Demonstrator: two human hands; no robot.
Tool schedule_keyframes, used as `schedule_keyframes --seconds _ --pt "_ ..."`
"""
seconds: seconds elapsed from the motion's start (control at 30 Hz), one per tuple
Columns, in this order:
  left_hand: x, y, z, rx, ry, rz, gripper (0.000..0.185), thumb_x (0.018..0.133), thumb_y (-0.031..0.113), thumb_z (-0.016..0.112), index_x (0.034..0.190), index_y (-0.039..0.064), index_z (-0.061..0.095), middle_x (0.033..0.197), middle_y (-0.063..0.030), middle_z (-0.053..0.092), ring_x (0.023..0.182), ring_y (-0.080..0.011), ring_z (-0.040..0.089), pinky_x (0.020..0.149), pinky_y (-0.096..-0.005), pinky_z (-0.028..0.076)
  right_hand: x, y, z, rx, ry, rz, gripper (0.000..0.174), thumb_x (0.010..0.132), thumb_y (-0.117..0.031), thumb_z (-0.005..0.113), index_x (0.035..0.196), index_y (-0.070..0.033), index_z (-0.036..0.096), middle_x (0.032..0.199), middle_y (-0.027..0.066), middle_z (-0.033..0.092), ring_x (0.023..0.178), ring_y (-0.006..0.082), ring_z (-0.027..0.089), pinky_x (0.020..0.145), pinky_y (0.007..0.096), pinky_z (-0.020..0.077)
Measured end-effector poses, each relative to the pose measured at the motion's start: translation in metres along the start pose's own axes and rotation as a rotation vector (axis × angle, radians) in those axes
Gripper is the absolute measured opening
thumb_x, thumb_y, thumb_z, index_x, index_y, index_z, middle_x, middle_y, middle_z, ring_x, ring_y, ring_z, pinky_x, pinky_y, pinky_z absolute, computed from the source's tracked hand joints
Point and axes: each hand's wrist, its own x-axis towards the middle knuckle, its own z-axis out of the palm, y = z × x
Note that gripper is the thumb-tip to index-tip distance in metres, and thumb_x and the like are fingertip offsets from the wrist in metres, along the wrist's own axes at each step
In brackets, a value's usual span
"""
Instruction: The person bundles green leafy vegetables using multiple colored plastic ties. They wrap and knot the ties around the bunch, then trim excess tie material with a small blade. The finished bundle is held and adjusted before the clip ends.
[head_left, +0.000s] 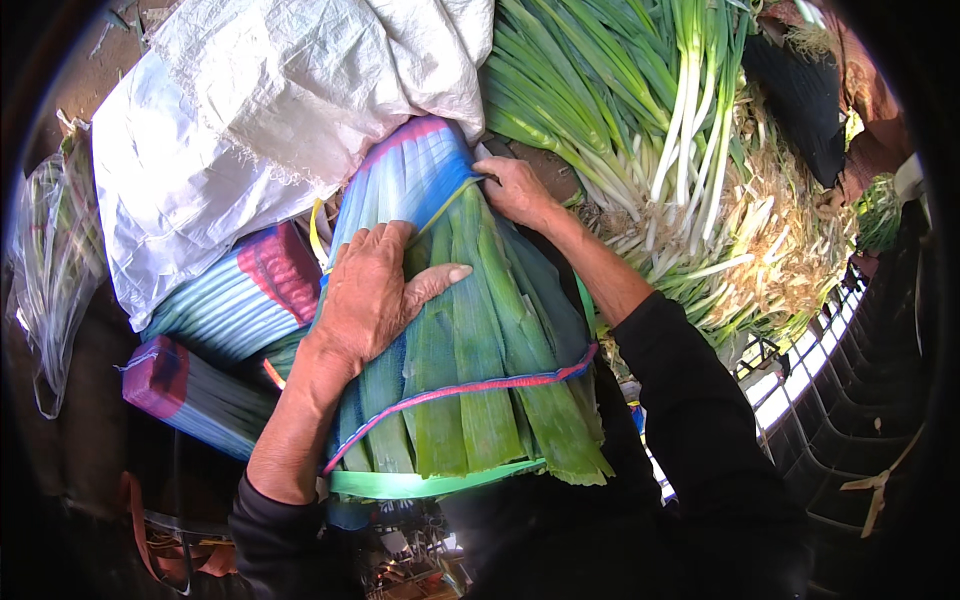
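A large bundle of leeks (472, 322) with trimmed green tops lies before me, its pale end inside a blue mesh bag (405, 176) with a red end. A yellow strip crosses the bundle, a red-and-blue edging cord (480, 386) runs over the leaves, and a green band (427, 484) lies at the near end. My left hand (375, 292) rests on the bundle, palm down, thumb spread over the leaves. My right hand (514, 187) pinches the mesh at the bundle's upper right edge, by the yellow strip; its fingertips are partly hidden.
White woven sacks (300, 90) cover the upper left, with more mesh-bagged bundles (225, 292) beneath. A clear plastic bag (56, 262) lies far left. Loose spring onions (600, 97) and root trimmings (780, 247) are piled at right, near a black plastic crate (847, 420).
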Motion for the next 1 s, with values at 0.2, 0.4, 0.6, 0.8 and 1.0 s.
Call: schedule_keyframes --seconds 0.2,0.4,0.6,0.8,1.0 --pt "0.000 -0.002 -0.001 -0.069 0.006 -0.036 0.069 0.085 0.059 0.077 0.107 -0.005 0.063 0.101 -0.0246 0.065 0.101 -0.0435 0.061 0.091 -0.0496 0.048 -0.059 -0.102 -0.067 0.164 -0.052 0.436 0.025 0.099 -0.021 0.064 0.092 0.003 0.068 0.078 0.0122 0.066 0.071 0.0186 0.063 0.070 0.0349 0.0511" --pt "0.002 0.010 -0.009 -0.109 0.012 -0.085 0.058 0.086 0.052 0.079 0.094 -0.003 0.063 0.084 -0.0209 0.066 0.084 -0.0410 0.064 0.078 -0.0479 0.052 -0.120 -0.157 -0.118 0.341 -0.005 0.352 0.020 0.098 -0.017 0.072 0.092 0.001 0.067 0.076 0.0117 0.062 0.066 0.0170 0.056 0.063 0.0336 0.0479" --pt "-0.034 0.022 -0.029 -0.233 0.034 -0.032 0.037 0.087 0.029 0.083 0.079 0.002 0.059 0.072 -0.0146 0.059 0.071 -0.0326 0.060 0.066 -0.0434 0.048 -0.110 -0.200 -0.136 0.351 -0.119 0.030 0.013 0.091 -0.005 0.075 0.085 0.001 0.064 0.074 0.0123 0.065 0.063 0.0226 0.061 0.060 0.0349 0.0471" --pt "-0.065 0.028 -0.033 -0.371 0.093 0.088 0.019 0.088 0.013 0.081 0.084 0.003 0.065 0.078 -0.0094 0.060 0.076 -0.0299 0.059 0.070 -0.0399 0.048 -0.092 -0.228 -0.139 0.388 -0.168 0.087 0.017 0.090 -0.009 0.079 0.086 -0.002 0.065 0.074 0.0118 0.065 0.066 0.0256 0.064 0.060 0.0359 0.0468" --pt "-0.081 -0.030 -0.035 -0.287 0.086 0.115 0.019 0.099 0.010 0.065 0.115 0.000 0.069 0.108 -0.0170 0.065 0.103 -0.0360 0.065 0.093 -0.0404 0.052 -0.108 -0.240 -0.143 0.170 -0.182 -0.025 0.019 0.089 -0.009 0.078 0.077 -0.004 0.063 0.069 0.0115 0.059 0.059 0.0281 0.057 0.055 0.0382 0.0410"
